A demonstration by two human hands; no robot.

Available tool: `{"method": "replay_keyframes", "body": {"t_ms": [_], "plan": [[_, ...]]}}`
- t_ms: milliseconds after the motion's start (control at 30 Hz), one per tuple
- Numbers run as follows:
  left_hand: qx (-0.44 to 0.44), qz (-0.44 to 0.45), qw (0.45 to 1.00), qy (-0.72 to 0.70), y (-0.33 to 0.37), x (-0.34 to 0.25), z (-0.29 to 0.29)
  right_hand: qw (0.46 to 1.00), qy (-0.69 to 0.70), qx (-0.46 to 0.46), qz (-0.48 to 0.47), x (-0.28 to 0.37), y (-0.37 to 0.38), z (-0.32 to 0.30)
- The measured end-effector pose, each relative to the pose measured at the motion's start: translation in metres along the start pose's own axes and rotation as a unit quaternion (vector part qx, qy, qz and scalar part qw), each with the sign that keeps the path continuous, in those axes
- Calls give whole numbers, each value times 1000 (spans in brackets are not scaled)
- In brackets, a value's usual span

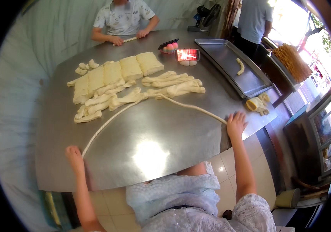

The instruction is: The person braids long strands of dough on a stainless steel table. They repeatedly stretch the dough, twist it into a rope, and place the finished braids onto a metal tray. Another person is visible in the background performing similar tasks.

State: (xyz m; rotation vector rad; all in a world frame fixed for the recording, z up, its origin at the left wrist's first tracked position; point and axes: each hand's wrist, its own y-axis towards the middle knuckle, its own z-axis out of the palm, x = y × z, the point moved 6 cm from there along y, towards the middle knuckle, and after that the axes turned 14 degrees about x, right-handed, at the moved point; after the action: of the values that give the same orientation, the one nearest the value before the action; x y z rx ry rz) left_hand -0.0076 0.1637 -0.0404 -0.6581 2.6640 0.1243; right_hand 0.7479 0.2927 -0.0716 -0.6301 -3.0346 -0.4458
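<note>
A long, thin twisted dough rope (109, 120) arcs across the metal table, its middle reaching up to a pile of loose dough strips (185, 88). My left hand (74, 153), fingers curled, holds the rope's left end near the table's left front. At the right edge, my right hand (237, 124) lies on the other end with its fingers stretched and spread. More dough strips (103, 102) lie left of centre, against a row of thick dough slabs (113, 73). Small dough lumps (86, 67) sit at the far left.
Across the table (173, 135), another person holds a short dough rope (130, 39). A metal tray (227, 73) at right carries one twisted dough piece (240, 66). Yellowish gloves (256, 103) lie beside it. Two propped phones (187, 55) stand at the back. Brown twisted sticks (291, 62) are stacked beyond.
</note>
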Motion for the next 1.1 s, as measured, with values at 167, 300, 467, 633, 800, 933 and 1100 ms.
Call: {"method": "replay_keyframes", "body": {"t_ms": [167,300,467,633,800,933,1100], "plan": [[-8,32,984,176,-70,-20,30,994,89,24,-54,29,6,-42],[51,80,981,171,-145,-21,50,965,113,-4,-237,41,-76,-46],[81,20,995,-61,-60,21,-31,954,140,-27,-262,42,-41,-56],[-126,-1,991,36,-47,61,0,957,117,79,-254,38,-84,-57],[14,-37,998,50,-29,6,-21,987,6,42,-153,1,-81,-20],[-14,-109,987,117,18,62,-16,998,-41,-42,27,-46,19,2],[-9,6,986,165,-93,5,20,989,111,36,-89,-18,-27,-26]]}}
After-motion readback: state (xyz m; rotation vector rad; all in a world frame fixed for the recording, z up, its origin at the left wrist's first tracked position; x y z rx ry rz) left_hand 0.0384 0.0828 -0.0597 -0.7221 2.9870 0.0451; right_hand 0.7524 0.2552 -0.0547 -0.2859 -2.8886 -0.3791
